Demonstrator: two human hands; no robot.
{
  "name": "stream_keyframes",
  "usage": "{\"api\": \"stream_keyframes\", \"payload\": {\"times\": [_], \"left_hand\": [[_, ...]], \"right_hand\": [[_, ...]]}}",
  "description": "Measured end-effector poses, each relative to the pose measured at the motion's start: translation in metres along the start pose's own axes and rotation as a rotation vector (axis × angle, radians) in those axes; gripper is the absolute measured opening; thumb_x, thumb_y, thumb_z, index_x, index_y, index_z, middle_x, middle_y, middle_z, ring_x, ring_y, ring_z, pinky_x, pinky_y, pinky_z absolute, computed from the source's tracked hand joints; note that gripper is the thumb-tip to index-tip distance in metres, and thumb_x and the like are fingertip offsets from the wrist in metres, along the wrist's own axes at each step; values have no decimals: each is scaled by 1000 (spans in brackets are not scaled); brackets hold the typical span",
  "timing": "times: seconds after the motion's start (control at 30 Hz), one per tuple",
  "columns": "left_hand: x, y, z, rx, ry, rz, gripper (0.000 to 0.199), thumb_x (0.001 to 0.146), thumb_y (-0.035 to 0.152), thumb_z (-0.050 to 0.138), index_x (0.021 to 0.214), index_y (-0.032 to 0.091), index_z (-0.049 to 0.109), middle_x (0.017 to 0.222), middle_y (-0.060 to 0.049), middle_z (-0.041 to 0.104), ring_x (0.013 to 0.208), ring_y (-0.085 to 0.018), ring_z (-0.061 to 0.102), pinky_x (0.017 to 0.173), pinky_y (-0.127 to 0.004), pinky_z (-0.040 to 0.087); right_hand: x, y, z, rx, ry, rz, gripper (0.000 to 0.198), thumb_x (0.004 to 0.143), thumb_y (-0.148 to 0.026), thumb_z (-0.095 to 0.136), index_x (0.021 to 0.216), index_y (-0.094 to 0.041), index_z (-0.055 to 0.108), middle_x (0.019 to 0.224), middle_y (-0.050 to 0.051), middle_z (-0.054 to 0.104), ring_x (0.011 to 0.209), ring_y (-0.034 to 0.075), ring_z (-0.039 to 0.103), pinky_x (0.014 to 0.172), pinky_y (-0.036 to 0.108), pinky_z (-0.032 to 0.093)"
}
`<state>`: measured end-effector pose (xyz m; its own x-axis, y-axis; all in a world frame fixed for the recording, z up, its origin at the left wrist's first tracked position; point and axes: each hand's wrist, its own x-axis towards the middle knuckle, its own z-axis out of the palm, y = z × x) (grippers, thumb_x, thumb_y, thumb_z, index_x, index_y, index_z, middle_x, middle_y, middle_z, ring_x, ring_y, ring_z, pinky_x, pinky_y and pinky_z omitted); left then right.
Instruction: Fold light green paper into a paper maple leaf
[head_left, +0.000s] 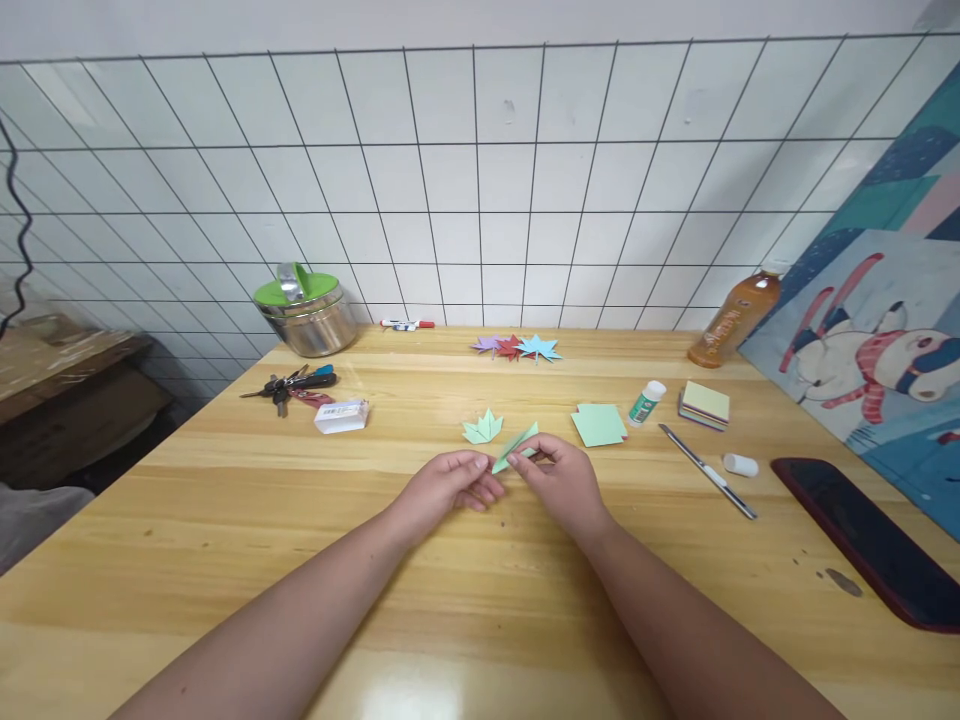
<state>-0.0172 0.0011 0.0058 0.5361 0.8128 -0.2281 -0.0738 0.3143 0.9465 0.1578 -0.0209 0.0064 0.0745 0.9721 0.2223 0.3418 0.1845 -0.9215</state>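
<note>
Above the wooden table, my right hand [564, 482] pinches a small folded piece of light green paper [517, 446] between thumb and fingers. My left hand [448, 484] is at the paper's lower left corner, thumb and index finger close together at its edge and the other fingers loosely curled below. Just behind the hands lies a green folded paper leaf [484, 428] with several points. To the right of my right hand rests a stack of green paper squares [599, 425], beside an uncapped glue stick [645, 404] standing upright.
Purple, red and blue paper leaves [539, 347] lie near the wall. On the right are sticky notes [705, 403], a utility knife [709, 471], a white cap [741, 465], a phone [870, 540] and a bottle [739, 318]. Keys [289, 385], a small box [342, 416] and a steel pot [311, 325] stand left.
</note>
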Motion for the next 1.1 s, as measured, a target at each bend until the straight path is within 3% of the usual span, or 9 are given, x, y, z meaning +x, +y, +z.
{"api": "stream_keyframes", "payload": {"times": [0.1,0.23,0.37,0.53,0.7,0.97,1.1], "left_hand": [[0,1,-3,-119,-26,-13,29,72,34,66,91,12,63,82,-10,69,71,-16,62,69,-27,46],[1,-2,1,-10,-30,13,30,64,28,74,87,11,64,79,-9,69,69,-14,61,68,-26,45],[3,-3,7,134,-5,33,30,68,37,69,82,11,65,75,-7,69,63,-13,58,64,-24,44],[2,-3,8,157,34,59,32,69,42,66,79,11,66,72,-6,68,61,-13,58,64,-25,44],[3,-6,6,99,59,40,30,69,40,67,77,11,68,69,-7,69,61,-14,59,63,-26,45],[-1,1,0,-93,-16,-7,38,77,46,56,87,10,66,79,-13,70,72,-19,64,71,-30,47],[-1,0,2,-28,-22,-7,31,71,37,66,88,11,66,81,-11,70,72,-17,63,73,-29,46]], "right_hand": [[1,-3,0,-3,51,26,15,72,-33,59,68,-19,63,68,2,66,62,15,58,58,25,47],[0,-6,2,32,54,71,15,71,-32,60,67,-18,62,67,2,65,60,14,58,56,24,46],[-1,-7,4,42,49,93,15,70,-32,60,67,-17,62,66,2,65,59,14,57,55,24,45],[-1,-8,4,23,60,84,16,70,-33,60,66,-17,61,65,3,64,58,14,56,53,23,44],[-2,-8,5,17,51,82,17,70,-34,60,65,-17,62,62,1,63,54,13,53,50,22,42],[0,-5,2,46,41,118,17,70,-34,60,65,-17,61,63,1,64,55,13,55,51,23,42],[0,-4,3,36,44,128,17,70,-33,60,66,-17,61,63,2,63,55,13,54,52,24,42]]}}
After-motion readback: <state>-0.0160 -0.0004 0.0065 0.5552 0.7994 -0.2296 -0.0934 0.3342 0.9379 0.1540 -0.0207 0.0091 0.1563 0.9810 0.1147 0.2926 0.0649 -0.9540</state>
